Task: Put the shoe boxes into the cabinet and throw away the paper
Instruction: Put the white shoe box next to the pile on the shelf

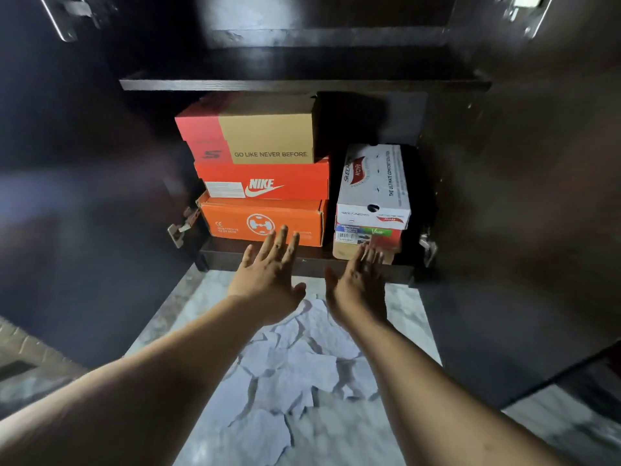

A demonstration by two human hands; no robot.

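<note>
Both hands are open with straight fingers and hold nothing: left hand (268, 277), right hand (359, 287). The crumpled paper (292, 375) lies on the floor under the wrists, nearer the person than the cabinet's front edge (302, 262), its length running away from that edge.

Just past the fingertips of the left hand (268, 277) a three-box stack (262, 183) fills its bay to the shelf (302, 85), beyond the right hand (359, 287) the two-box stack (371, 200) leaves dark room above, and paper (289, 375) covers the floor below both wrists.

Both arms stretched forward, hands empty.
Left hand (268, 277) points to 1 o'clock, right hand (359, 287) to 12; fingers straight, palms down.
</note>
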